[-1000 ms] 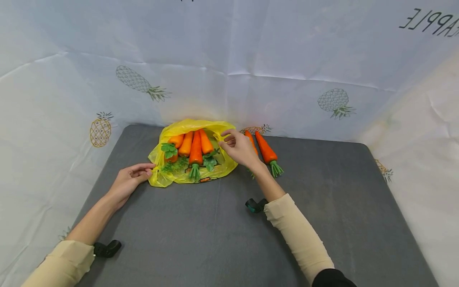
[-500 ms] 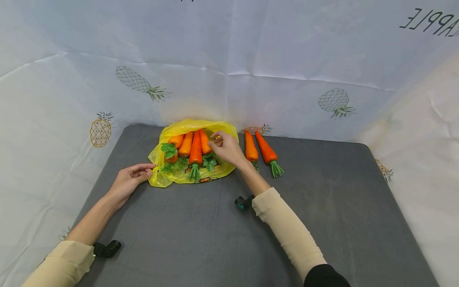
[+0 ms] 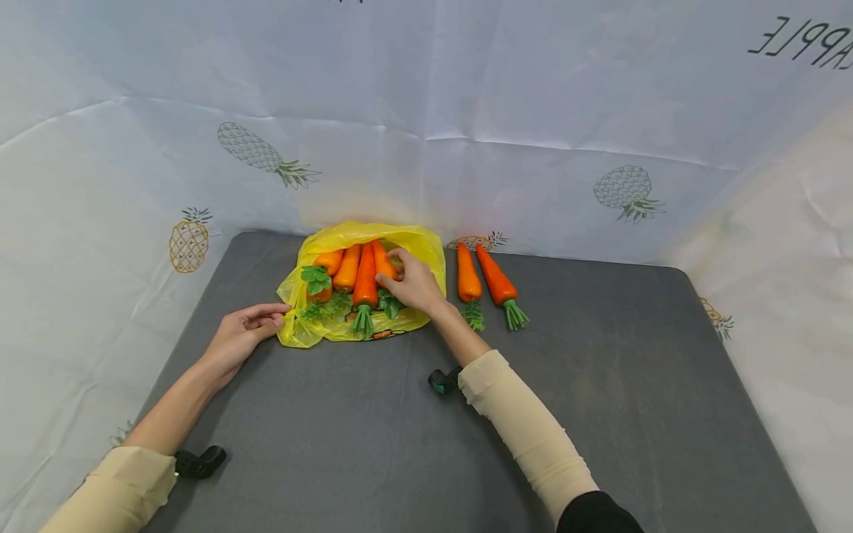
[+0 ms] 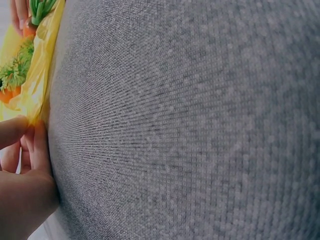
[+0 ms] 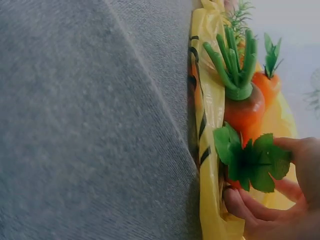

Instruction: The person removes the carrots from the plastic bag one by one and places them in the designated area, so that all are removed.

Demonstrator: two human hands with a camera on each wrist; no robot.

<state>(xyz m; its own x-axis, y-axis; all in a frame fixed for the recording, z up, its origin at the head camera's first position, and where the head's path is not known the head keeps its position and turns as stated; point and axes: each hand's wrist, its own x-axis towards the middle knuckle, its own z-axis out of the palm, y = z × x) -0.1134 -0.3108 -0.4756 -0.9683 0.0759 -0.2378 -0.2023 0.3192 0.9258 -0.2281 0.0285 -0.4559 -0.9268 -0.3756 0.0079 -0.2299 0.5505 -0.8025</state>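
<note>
A yellow plastic bag (image 3: 426, 248) lies on its side on the grey table, its mouth facing me. Several orange carrots with green tops are inside, among them a carrot (image 3: 365, 277) with a stubby stem top. My left hand (image 3: 236, 337) pinches the bag's left edge between thumb and fingers. Inside the mouth, my right hand (image 3: 415, 285) has thumb and fingers around the rightmost carrot (image 3: 383, 260). In the right wrist view, that carrot's broad leafy top (image 5: 252, 162) sits between the thumb and curled fingers, covering most of its body.
Two more carrots lie on the table right of the bag: one with a feathery top (image 3: 469, 274), one with a stem top (image 3: 496, 280). A white cloth with pineapple prints (image 3: 506, 96) hangs behind the grey table (image 3: 600, 385).
My right hand has moved left from the bag's right rim onto the rightmost carrot inside, uncovering the feathery-topped carrot outside. My left hand has stayed at the bag's edge.
</note>
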